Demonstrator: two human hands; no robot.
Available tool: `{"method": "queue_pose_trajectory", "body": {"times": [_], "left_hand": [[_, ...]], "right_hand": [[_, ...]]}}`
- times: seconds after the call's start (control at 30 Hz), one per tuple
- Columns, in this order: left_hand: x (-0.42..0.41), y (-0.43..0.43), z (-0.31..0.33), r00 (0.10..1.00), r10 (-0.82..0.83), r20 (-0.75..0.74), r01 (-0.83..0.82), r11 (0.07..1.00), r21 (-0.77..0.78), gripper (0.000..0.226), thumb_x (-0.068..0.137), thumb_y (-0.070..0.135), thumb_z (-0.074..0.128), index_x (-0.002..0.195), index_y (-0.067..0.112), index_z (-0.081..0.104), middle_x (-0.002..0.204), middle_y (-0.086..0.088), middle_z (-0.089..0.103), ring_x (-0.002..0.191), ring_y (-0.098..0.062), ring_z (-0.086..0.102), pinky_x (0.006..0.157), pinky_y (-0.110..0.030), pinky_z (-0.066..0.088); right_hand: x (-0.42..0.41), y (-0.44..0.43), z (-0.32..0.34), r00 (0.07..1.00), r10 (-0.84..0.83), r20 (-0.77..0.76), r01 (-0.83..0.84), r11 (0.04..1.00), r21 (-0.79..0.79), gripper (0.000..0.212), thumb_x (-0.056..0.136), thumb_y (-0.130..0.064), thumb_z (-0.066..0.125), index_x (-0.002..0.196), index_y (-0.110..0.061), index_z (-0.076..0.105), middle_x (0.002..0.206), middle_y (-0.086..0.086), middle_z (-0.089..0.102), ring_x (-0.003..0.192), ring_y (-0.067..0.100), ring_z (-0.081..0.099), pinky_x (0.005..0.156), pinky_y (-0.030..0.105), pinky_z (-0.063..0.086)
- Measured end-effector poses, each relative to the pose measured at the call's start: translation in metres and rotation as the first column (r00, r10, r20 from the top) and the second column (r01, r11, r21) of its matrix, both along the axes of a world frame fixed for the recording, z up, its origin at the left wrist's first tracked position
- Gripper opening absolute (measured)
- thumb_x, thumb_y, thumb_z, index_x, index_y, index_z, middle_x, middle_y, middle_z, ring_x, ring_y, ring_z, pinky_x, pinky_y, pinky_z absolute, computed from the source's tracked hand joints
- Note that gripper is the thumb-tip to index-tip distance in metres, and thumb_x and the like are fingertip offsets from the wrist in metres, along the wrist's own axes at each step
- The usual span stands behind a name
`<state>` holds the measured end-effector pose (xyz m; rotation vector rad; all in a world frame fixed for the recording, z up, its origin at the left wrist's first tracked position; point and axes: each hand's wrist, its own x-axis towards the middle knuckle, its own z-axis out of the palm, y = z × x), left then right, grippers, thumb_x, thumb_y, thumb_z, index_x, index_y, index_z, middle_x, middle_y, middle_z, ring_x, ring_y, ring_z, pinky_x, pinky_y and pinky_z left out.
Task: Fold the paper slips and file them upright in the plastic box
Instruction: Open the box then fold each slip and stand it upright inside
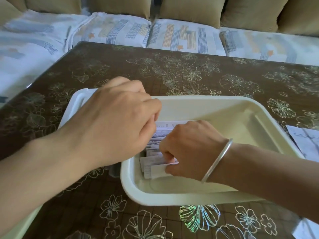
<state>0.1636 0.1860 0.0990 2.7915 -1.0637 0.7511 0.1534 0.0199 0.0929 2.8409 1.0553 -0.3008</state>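
A cream plastic box (231, 107) stands in the middle of the table. Several folded paper slips (161, 130) stand upright in a row at its left end. My right hand (191, 149), with a silver bangle on the wrist, reaches into the box and pinches a folded white slip (158, 171) at the near end of the row. My left hand (119, 118) hovers over the box's left end, fingers curled down onto the far slips; its fingertips are hidden, so its hold is unclear.
A white lid or tray (77, 99) lies under my left hand, left of the box. Loose paper sheets (305, 140) lie at the table's right edge, another (303, 228) at the lower right. A sofa (155, 33) with cushions lines the far side.
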Motion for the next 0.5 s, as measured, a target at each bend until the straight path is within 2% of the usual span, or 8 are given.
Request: {"method": "queue_pose_trajectory", "body": {"times": [0.13,0.3,0.4,0.5], "left_hand": [[0.002,-0.001,-0.005,0.999,0.009,-0.046,-0.008,1.0,0.004,0.027,0.084,0.017,0.04,0.072,0.015,0.064,0.064,0.004,0.058,0.073,-0.026,0.058,0.076,-0.045,0.046],[0.004,-0.001,-0.006,0.996,-0.007,-0.084,0.005,1.0,-0.029,0.028,0.085,0.018,0.039,0.073,0.016,0.064,0.063,0.005,0.058,0.068,-0.024,0.056,0.072,-0.04,0.046],[0.003,-0.002,-0.006,0.993,-0.014,-0.118,0.01,0.999,-0.037,0.029,0.086,0.019,0.037,0.074,0.017,0.064,0.064,0.005,0.059,0.066,-0.022,0.055,0.07,-0.038,0.045],[0.002,-0.003,-0.006,0.994,-0.006,-0.113,0.0,0.999,-0.049,0.03,0.086,0.02,0.036,0.074,0.018,0.063,0.062,0.006,0.058,0.064,-0.022,0.054,0.07,-0.036,0.044]], "right_hand": [[-0.004,-0.001,-0.003,0.995,0.025,-0.097,-0.026,1.0,-0.01,0.022,0.08,-0.056,0.062,0.085,-0.037,0.052,0.068,-0.012,0.037,0.077,0.014,0.046,0.069,0.029,0.032],[0.001,-0.006,-0.002,0.983,-0.019,-0.181,0.02,1.0,0.007,0.038,0.073,-0.066,0.066,0.095,-0.036,0.06,0.065,-0.017,0.045,0.073,0.006,0.047,0.067,0.028,0.037],[0.004,-0.01,-0.002,0.969,-0.046,-0.243,0.059,0.997,0.047,0.035,0.071,-0.064,0.069,0.09,-0.035,0.063,0.064,-0.017,0.047,0.067,-0.001,0.046,0.071,0.027,0.044],[0.005,-0.01,-0.004,0.965,-0.057,-0.255,0.078,0.994,0.072,0.027,0.072,-0.056,0.073,0.081,-0.033,0.063,0.063,-0.016,0.05,0.064,-0.002,0.046,0.068,0.025,0.045]]}}
